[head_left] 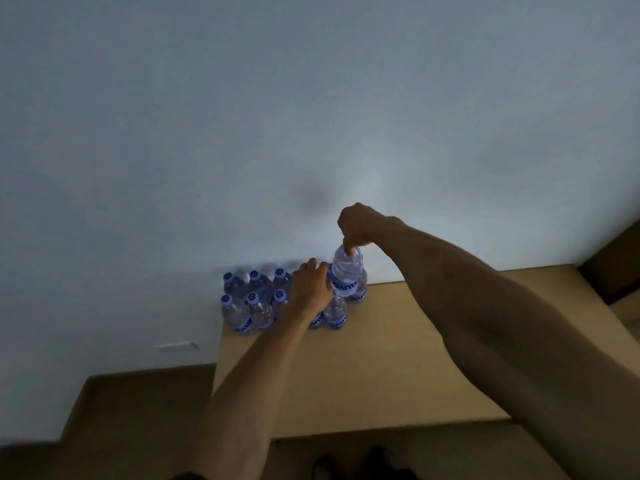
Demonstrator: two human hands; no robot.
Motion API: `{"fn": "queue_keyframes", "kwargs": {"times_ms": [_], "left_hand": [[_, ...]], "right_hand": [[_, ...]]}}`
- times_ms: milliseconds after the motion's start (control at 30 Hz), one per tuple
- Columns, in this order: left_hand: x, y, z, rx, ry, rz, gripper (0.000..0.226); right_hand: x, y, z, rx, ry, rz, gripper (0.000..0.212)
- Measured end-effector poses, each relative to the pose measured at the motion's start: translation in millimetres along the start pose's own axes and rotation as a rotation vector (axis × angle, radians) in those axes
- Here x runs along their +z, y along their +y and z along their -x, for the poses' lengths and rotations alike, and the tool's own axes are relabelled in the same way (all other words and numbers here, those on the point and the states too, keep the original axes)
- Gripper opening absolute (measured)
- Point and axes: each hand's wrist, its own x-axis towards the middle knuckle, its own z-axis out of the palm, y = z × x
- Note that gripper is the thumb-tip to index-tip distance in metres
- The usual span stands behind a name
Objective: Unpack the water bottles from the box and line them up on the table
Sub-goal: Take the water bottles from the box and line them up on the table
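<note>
Gripping a bottle [347,271] by its cap end, the right hand [356,225] holds it upright just right of frame centre, long axis vertical, neck up, its fingers curled over the top in a closed grip. The bottle hangs above the row [254,301] of upright bottles clustered at the far left corner of the tan surface [398,358], caps pointing up. The left hand [311,289] rests curled on a bottle in that cluster; what exactly its grip encloses is hidden.
</note>
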Motion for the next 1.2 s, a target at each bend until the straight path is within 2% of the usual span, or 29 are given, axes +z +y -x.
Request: {"fn": "queue_keyframes", "kwargs": {"times_ms": [200, 367, 533, 833, 933, 1100, 1200], "left_hand": [[23, 11, -7, 0.031, -0.075, -0.1, 0.031], [29, 17, -17, 0.012, -0.146, -0.203, 0.023], [42, 16, -23, 0.014, -0.154, -0.138, 0.022], [74, -9, -18, 0.008, -0.065, -0.045, 0.07], [80, -15, -14, -0.025, -0.103, -0.053, 0.08], [87, -23, -10, -0.109, -0.196, -0.042, 0.083], [88, -25, -10, -0.118, -0.198, -0.035, 0.083]], "right_hand": [[-2, 16, -8, -0.021, -0.082, 0.011, 0.035], [14, 37, -11, 0.028, -0.128, 0.034, 0.03], [49, 50, -12, 0.07, -0.118, 0.005, 0.03], [126, 39, -34, 0.009, -0.055, -0.003, 0.015], [148, 36, -43, -0.02, -0.042, 0.013, 0.021], [166, 38, -45, -0.008, -0.044, 0.027, 0.032], [166, 37, -48, 0.012, -0.052, 0.02, 0.035]]}}
